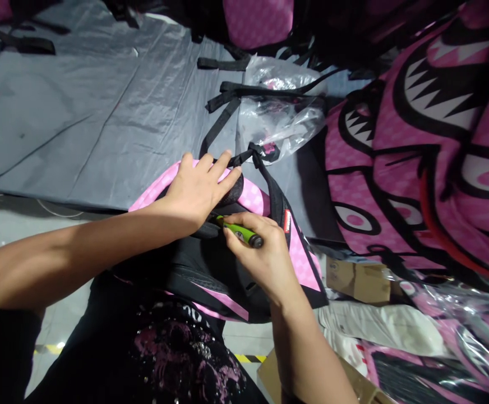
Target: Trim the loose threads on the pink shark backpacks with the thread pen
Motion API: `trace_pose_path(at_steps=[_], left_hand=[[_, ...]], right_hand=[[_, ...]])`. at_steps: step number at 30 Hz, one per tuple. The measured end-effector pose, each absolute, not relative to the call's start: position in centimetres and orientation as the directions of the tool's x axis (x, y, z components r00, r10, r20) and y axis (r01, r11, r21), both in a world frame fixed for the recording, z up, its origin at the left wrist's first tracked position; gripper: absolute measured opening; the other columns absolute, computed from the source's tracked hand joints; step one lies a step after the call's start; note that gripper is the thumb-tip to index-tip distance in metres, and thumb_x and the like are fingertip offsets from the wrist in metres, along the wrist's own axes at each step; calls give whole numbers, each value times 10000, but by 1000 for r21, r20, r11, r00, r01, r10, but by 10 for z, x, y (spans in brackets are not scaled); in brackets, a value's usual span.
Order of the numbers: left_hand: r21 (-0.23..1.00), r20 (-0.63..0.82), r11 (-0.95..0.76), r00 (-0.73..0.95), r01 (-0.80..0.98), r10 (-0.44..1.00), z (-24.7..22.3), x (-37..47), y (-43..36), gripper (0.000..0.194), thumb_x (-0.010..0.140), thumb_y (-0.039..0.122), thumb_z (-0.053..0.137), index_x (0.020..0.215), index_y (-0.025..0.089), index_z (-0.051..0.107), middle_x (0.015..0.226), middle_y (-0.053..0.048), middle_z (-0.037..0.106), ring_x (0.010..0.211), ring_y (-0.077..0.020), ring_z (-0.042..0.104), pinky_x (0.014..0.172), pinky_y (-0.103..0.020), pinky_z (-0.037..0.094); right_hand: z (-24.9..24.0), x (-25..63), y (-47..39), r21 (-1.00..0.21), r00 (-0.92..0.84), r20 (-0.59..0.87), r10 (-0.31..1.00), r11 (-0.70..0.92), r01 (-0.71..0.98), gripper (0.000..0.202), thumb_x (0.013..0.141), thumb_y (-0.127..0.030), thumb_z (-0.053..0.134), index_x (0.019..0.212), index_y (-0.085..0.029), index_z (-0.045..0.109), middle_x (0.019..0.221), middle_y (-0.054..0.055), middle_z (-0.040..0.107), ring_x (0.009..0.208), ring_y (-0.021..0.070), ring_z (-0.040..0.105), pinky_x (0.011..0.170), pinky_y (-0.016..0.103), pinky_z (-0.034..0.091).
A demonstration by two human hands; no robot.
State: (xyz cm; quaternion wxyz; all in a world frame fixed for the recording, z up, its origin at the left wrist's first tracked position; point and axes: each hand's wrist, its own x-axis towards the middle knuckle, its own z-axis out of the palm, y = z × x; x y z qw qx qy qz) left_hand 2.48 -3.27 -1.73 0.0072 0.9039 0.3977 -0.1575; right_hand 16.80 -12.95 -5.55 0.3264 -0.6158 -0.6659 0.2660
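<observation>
A pink and black backpack (303,258) lies at the table's front edge, its black side facing up. Across its upper part my left hand (198,188) rests flat with the fingers spread. Just right of it, my right hand (261,241) grips a green marker-like tool (241,233) with a dark end. The tool's tip points left, close to my left hand, against the black fabric. Black straps (276,193) run up from the backpack.
Grey sheeting covers the table (143,112). Clear plastic bags (278,120) lie beyond the backpack. Pink backpacks with toothed faces (421,140) are piled at right. Below them are a cardboard box (358,279) and bagged goods (429,376).
</observation>
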Motion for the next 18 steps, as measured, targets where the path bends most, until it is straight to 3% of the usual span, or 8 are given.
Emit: trace_pose_path(at_steps=[3, 7, 18], left_hand=[[-117, -307, -683, 628, 721, 715, -15, 25, -33, 787, 934, 218, 559, 1626, 234, 186, 1693, -116, 81, 1394, -351, 368, 1062, -512, 377], [-112, -317, -687, 629, 718, 709, -13, 26, -32, 782, 940, 220, 551, 1627, 226, 178, 1693, -120, 75, 1399, -357, 364, 1064, -519, 376], [-116, -296, -689, 637, 715, 711, -17, 25, -32, 715, 972, 190, 473, 1626, 229, 189, 1690, -131, 85, 1386, -359, 386, 1034, -511, 387]], right_hand=[[-53, 171, -128, -806, -85, 80, 993, 115, 581, 142, 849, -138, 651, 951, -212, 717, 993, 12, 754, 940, 197, 704, 898, 377, 524], [-53, 173, -128, -752, -64, 111, 992, 126, 646, 147, 832, -119, 681, 943, -207, 718, 969, -2, 756, 919, 200, 702, 896, 404, 504], [-56, 179, -125, -784, -102, 72, 992, 119, 609, 172, 830, -120, 682, 967, -217, 720, 1004, -15, 758, 955, 200, 704, 934, 411, 480]])
